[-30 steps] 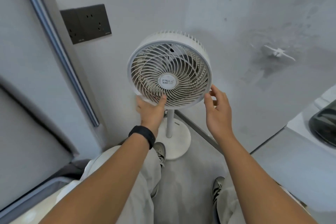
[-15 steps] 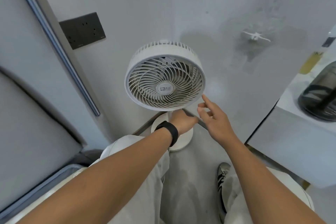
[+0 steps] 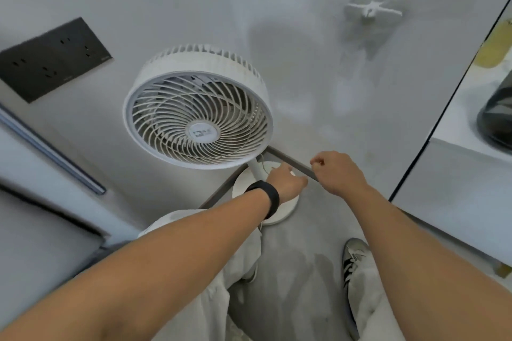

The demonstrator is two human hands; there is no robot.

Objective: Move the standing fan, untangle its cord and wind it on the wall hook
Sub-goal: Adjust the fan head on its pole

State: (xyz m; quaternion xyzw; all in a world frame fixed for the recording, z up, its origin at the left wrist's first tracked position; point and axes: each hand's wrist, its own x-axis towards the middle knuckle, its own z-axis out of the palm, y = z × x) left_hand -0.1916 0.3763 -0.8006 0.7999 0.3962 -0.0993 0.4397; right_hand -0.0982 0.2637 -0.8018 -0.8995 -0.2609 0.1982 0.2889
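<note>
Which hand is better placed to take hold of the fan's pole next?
Probably the left hand: it reaches in under the fan head, right beside the pole above the base. The right hand sits further out, fingers curled.

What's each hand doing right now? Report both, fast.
Left hand: reaches down by the fan pole over the base; fingers hidden, grip cannot be told.
Right hand: fingers curled, holding nothing visible.

One standing fan (image 3: 198,119), one wall hook (image 3: 370,11), one dark socket panel (image 3: 52,59), two hands: left (image 3: 285,181), right (image 3: 339,173); two shoes, one wristband (image 3: 267,196).
</note>
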